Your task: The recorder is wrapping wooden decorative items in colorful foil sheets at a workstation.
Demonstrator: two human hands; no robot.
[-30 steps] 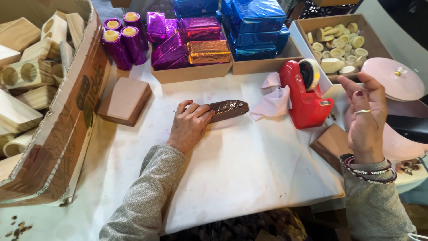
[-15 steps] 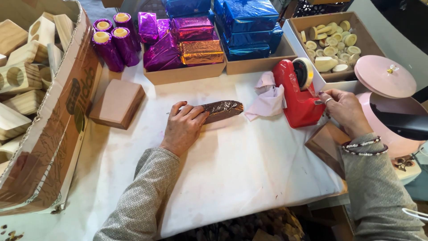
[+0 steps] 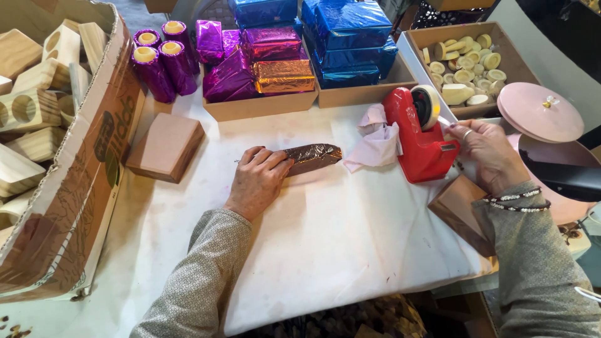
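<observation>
1. A cardboard box (image 3: 81, 188) of wooden blocks (image 3: 31, 106) sits far left, with a flat wooden block (image 3: 166, 147) beside it on the white paper (image 3: 325, 244).
2. The left hand (image 3: 256, 181) lies flat, fingers together, pressing down a long bundle (image 3: 313, 158) wrapped in shiny, crinkled brown foil, mid-table.
3. Crumpled tissue (image 3: 375, 141) lies just right of it.
4. The right hand (image 3: 491, 153) pinches tape at the red tape dispenser (image 3: 422, 134).

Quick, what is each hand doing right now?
Left hand: flat, fingers pressing down on the brown foil-wrapped piece, not gripping it.
Right hand: at the red tape dispenser, fingers pinched at the tape end.
</observation>
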